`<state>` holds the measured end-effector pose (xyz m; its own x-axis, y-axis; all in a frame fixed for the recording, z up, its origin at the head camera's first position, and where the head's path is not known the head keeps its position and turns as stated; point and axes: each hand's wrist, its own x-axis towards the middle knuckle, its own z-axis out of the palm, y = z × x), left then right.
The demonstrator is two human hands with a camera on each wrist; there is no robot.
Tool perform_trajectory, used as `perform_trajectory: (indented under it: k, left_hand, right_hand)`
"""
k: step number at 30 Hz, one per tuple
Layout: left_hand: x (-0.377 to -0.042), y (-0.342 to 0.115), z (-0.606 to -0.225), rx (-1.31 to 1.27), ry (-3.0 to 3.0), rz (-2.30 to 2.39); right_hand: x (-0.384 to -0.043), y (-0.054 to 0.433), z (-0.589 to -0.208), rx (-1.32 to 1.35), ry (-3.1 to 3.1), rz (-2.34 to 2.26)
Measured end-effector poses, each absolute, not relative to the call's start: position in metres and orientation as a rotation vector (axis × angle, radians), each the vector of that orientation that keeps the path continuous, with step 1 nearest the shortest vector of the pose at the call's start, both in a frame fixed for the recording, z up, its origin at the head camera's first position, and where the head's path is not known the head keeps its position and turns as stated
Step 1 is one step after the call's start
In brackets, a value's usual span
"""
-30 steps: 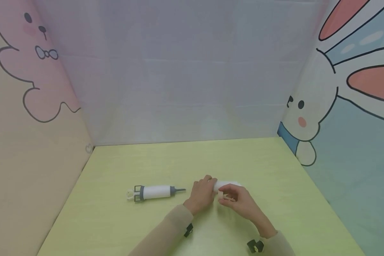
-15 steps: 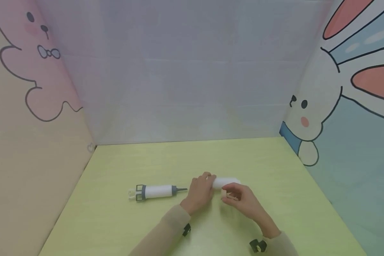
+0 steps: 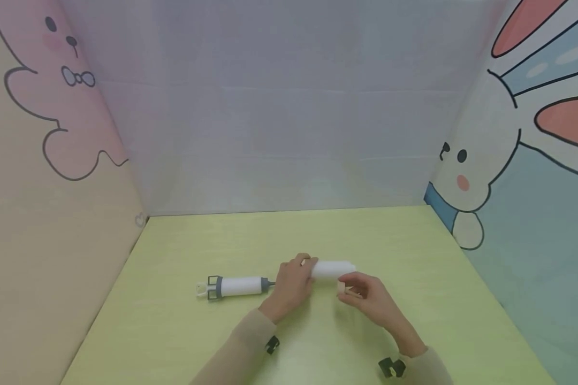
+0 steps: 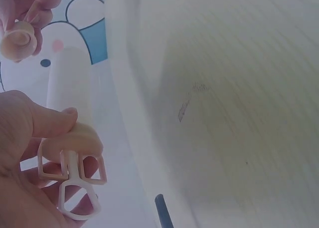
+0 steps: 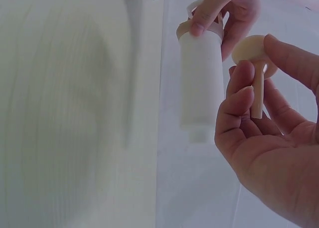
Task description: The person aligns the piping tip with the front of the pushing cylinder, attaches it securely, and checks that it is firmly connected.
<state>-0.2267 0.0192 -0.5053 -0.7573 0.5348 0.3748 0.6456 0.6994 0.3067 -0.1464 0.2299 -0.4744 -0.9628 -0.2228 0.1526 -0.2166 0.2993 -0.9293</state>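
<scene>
My left hand (image 3: 293, 282) grips a white syringe (image 3: 334, 269) by its back end. In the left wrist view its beige collar (image 4: 75, 140) with square finger loops and its white plunger ring (image 4: 77, 217) lie by my fingers. The barrel points right, with a short stub (image 5: 199, 134) at its front end. My right hand (image 3: 373, 302) pinches a beige nozzle (image 5: 249, 49), a rounded cap with a thin tube (image 5: 257, 91), between thumb and fingers. It is held apart from the barrel, nearer my body.
A second syringe (image 3: 241, 286), white with a grey collar and grey tip, lies on the yellow-green table (image 3: 250, 342) left of my hands. My left hand overlaps its tip in the head view. Printed walls (image 3: 289, 133) stand around the table.
My left hand has carried the white syringe left and a little away from me, widening the gap to the nozzle. My right hand still pinches the nozzle. The head view has shifted slightly.
</scene>
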Motion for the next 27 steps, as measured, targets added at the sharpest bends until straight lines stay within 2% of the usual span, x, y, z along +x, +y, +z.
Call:
perform_trajectory:
  k: [27]
  left_hand:
    - [-0.221,-0.025,-0.493,-0.915,-2.51,-0.781]
  right_hand:
    - [-0.152,0.233,-0.475,-0.314,2.558,-1.774]
